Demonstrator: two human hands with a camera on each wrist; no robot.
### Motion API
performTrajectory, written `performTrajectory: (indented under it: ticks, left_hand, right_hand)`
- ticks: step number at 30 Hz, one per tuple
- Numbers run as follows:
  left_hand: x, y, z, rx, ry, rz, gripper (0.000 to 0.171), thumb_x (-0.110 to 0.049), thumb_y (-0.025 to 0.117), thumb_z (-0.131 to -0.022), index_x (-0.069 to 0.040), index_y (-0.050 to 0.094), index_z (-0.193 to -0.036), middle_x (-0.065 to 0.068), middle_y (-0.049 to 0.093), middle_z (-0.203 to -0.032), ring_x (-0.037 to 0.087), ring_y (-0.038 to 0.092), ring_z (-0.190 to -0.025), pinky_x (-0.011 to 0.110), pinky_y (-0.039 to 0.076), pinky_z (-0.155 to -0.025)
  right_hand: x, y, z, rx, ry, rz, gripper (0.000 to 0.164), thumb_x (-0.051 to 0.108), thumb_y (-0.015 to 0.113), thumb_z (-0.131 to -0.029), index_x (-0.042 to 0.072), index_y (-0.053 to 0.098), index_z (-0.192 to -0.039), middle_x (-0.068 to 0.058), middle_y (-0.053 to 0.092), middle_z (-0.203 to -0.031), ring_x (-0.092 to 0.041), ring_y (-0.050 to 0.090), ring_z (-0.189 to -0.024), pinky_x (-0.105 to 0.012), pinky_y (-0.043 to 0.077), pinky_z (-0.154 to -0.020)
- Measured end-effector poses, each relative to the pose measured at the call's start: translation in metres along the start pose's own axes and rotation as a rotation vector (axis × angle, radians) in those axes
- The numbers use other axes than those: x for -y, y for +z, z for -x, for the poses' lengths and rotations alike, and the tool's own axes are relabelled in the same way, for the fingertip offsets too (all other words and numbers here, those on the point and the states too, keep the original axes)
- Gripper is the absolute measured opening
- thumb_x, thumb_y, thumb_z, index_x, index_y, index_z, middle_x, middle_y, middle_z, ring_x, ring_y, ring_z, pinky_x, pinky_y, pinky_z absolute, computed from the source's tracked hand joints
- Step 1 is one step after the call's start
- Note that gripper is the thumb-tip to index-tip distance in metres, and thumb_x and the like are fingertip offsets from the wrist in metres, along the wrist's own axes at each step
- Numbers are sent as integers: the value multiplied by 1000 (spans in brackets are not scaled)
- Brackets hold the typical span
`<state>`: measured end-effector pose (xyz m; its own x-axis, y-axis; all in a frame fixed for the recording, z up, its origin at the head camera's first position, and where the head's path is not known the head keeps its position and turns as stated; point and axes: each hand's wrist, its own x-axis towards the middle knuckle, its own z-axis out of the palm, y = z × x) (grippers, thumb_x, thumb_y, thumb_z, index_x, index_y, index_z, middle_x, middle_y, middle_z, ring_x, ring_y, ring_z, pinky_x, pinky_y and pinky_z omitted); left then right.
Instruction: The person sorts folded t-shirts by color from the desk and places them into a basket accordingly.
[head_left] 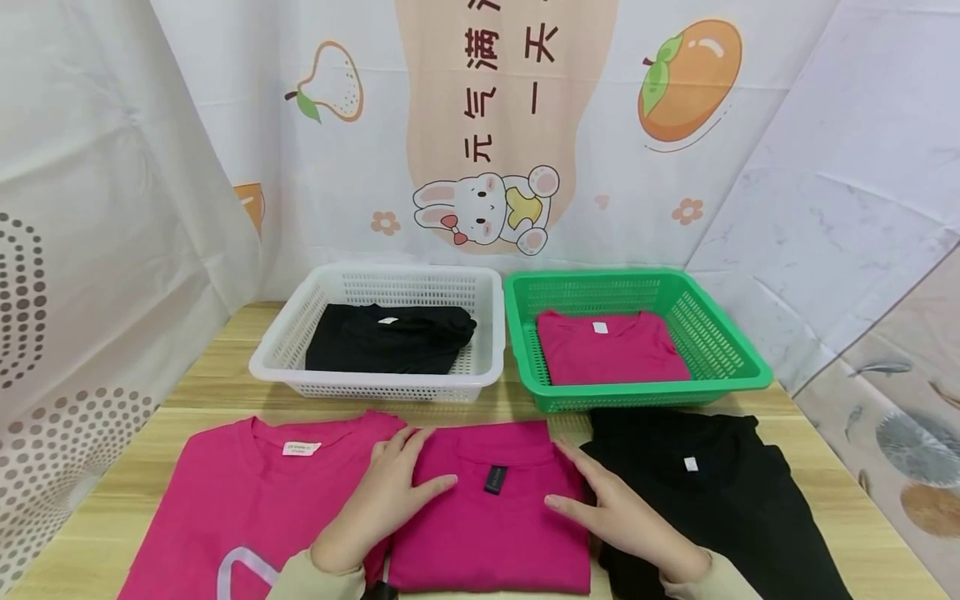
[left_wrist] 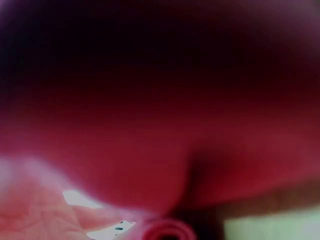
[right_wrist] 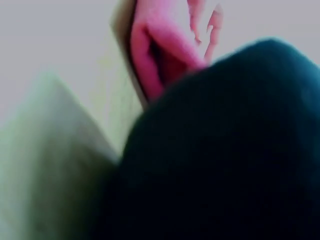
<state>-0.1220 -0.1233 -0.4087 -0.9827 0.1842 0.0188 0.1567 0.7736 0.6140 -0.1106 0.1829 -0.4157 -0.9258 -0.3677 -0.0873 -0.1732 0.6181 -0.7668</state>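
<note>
A magenta T-shirt (head_left: 495, 537), folded into a neat rectangle with a dark neck label, lies on the wooden table in front of me. My left hand (head_left: 393, 483) rests along its left edge, fingers extended and thumb over the cloth. At the opposite edge, my right hand (head_left: 618, 512) touches the shirt with fingers stretched forward and thumb apart. In the right wrist view, the pink folded edge (right_wrist: 172, 40) shows behind dark cloth (right_wrist: 225, 150), with fingertips (right_wrist: 215, 27) beyond. Blurred reddish cloth (left_wrist: 125, 160) fills most of the left wrist view.
A pink T-shirt (head_left: 217, 492) with a white label lies left, a black T-shirt (head_left: 720, 508) right. Behind stand a white basket (head_left: 375, 388) holding folded black clothing (head_left: 375, 346) and a green basket (head_left: 645, 396) holding a folded pink shirt (head_left: 611, 354). A printed curtain (head_left: 330, 192) hangs behind.
</note>
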Motion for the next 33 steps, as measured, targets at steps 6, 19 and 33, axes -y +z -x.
performTrajectory:
  ticks: [6, 19, 33]
  left_hand:
    - [3, -2, -1, -27, -41, 76, 71, -32, 84, -78, -8, 55, -138, 20, 50, -140, 41, 46, -124, 58, 48, -97]
    - [9, -2, -5, -41, -68, 145, 69, -17, 86, -75, -5, 55, -135, 18, 61, -129, 39, 54, -124, 58, 45, -102]
    - [15, 1, -8, 110, -153, 512, 78, -12, 83, -78, -6, 42, -144, 11, 68, -101, 14, 59, -67, 27, 49, -60]
  right_hand:
    - [-8, 0, -1, -26, -6, 4, 78, 45, 72, -88, 10, 41, -150, -13, 43, -152, -35, 40, -139, -40, 44, -106]
    - [-10, -1, -3, -40, -13, 16, 68, 29, 80, -82, 13, 51, -141, -7, 55, -131, -24, 42, -115, -27, 47, -84]
    - [-20, -2, -9, -66, -28, -367, 54, 5, 72, -86, -2, 51, -135, -13, 65, -105, -7, 61, -85, -24, 52, -73]
